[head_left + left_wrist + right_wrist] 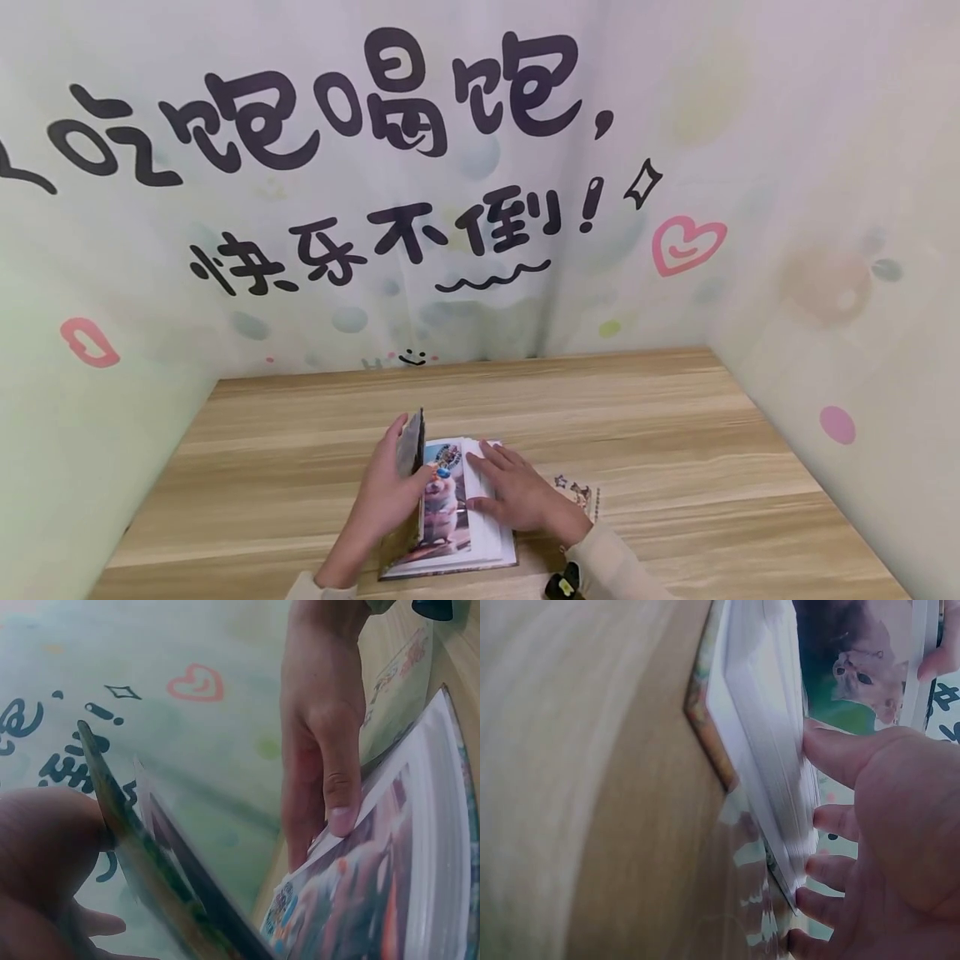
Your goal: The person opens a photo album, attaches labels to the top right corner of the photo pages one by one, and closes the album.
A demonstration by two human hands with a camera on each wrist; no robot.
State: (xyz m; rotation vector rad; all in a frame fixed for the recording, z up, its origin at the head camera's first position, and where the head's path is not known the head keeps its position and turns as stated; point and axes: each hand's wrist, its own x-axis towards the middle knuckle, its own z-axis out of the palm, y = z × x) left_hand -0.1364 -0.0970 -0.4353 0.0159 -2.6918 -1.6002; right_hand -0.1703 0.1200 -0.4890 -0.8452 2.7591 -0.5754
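A photo album [491, 533] lies on the table with its front part raised. A picture of a furry animal in a blue-and-orange hat shows on the page facing up. My left hand [390, 487] grips the lifted cover [412, 446], thumb on the inner side and fingers behind. Another photo page, showing a pale-faced animal [870, 679], stands with that cover in the right wrist view. Across the page stack's right edge rests my right hand [517, 487]. In the right wrist view its fingers are spread along the white page edges [769, 735].
A clear sheet with printed pictures [581, 493] lies on the wooden table [675, 467] to the right, partly behind the right forearm. Beyond the table's far edge hangs a printed curtain [480, 325]. A dark band with a yellow piece [562, 583] sits by the right sleeve.
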